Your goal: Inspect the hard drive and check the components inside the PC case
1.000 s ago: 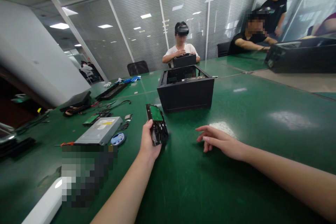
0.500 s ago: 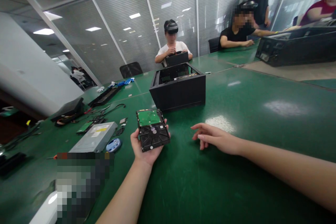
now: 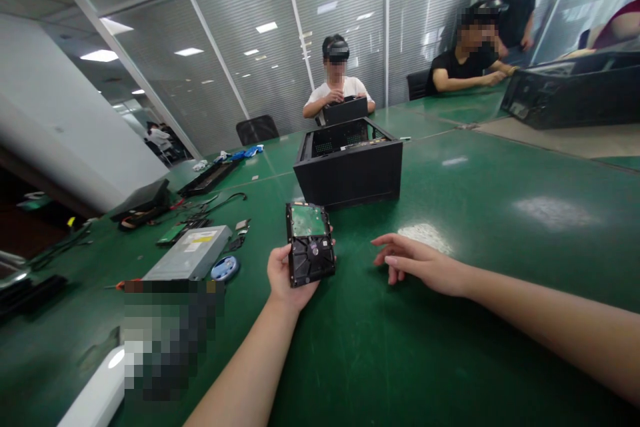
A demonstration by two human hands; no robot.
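A hard drive (image 3: pixel 312 247) with a green circuit board on its upper half rests in my left hand (image 3: pixel 284 275), the thumb along its left edge and fingertips showing at the right. The drive is held above the green table (image 3: pixel 360 353), its board side facing me. To the right, my right hand (image 3: pixel 417 260) hovers over the table with its fingers loosely apart and nothing in them. Beyond both hands stands a black computer case (image 3: pixel 350 175), its top side open; part of the inside shows.
On the left lie a silver optical drive (image 3: pixel 193 252), a blue round object (image 3: pixel 225 269), a screwdriver (image 3: pixel 133 285), a green circuit board (image 3: pixel 175 232) and cables. One person (image 3: pixel 337 90) sits opposite, others at the right near another black case (image 3: pixel 575 97).
The hard drive has turned slightly in my left hand, now tilted a little and standing more upright in view. The whole scene has shifted a bit rightward; my right hand keeps its pose.
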